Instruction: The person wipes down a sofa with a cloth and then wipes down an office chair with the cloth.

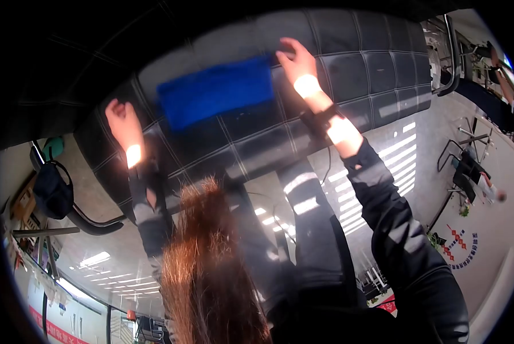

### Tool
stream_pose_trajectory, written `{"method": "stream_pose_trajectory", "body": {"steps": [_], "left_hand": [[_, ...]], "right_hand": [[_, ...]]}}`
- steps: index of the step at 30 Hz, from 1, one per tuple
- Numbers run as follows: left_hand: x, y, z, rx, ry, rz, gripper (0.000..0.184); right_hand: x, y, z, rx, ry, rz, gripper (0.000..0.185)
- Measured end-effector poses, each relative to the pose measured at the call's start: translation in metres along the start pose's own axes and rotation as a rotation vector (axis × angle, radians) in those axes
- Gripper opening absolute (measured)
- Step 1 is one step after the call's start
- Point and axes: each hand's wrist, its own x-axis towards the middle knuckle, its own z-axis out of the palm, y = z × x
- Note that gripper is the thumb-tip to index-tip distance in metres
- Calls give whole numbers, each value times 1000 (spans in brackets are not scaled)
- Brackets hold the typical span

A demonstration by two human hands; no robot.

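A blue cloth (pixel 218 92), folded into a flat rectangle, lies on the black quilted seat (pixel 343 77). My left hand (pixel 124 123) is raised off the cloth's left end, its fingers curled inward, with nothing visible in them. At the cloth's right end is my right hand (pixel 297 60), thumb and fingers bent with a gap between them, holding nothing. Neither hand appears to touch the cloth. A dark band circles my right wrist.
A metal armrest (pixel 453 57) stands at the seat's right end. On the left are a dark bag (pixel 53 190) and another curved armrest (pixel 96 225). A seated person (pixel 486 186) is at the far right. Long hair hangs in front of the camera.
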Motion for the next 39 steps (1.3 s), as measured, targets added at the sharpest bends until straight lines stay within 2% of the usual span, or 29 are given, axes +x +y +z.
{"method": "stream_pose_trajectory", "body": {"steps": [3,4,5,6,8,9,10,16,18,24,26,32,34,36,39], "left_hand": [[7,26,35,233,55,265,39],[2,28,51,303,71,368,38],[-5,22,67,301,4,458,41],[-16,15,84,296,-64,549,45],[-62,17,103,657,-187,576,52],[-77,-17,117,593,-290,552,57],[-91,-31,121,646,-247,565,58],[-94,-42,127,614,-219,577,57],[-97,-37,123,580,-230,563,56],[-110,-30,128,627,-224,497,55],[-116,-27,131,641,-203,488,54],[-164,-7,139,778,-185,440,52],[-185,7,143,802,-224,361,52],[-209,17,152,832,-211,341,53],[-256,29,171,846,-206,280,55]], "right_hand": [[2,-20,43,-97,49,-99,30],[-4,-14,64,-119,74,-260,29],[-15,-15,78,-67,4,-324,31],[-26,-3,97,-212,-51,-392,41],[-50,8,109,-573,-142,-487,54],[-54,22,112,-573,-146,-482,54],[-58,40,113,-601,-182,-493,57],[-56,59,110,-633,-241,-549,62],[-56,61,104,-578,-268,-557,62],[-52,60,97,-717,-276,-609,56],[-53,61,92,-619,-291,-597,58],[-62,79,60,-575,-380,-642,61],[-65,86,44,-565,-389,-663,61],[-69,96,25,-578,-496,-652,59],[-77,119,-16,-558,-534,-689,57]]}}
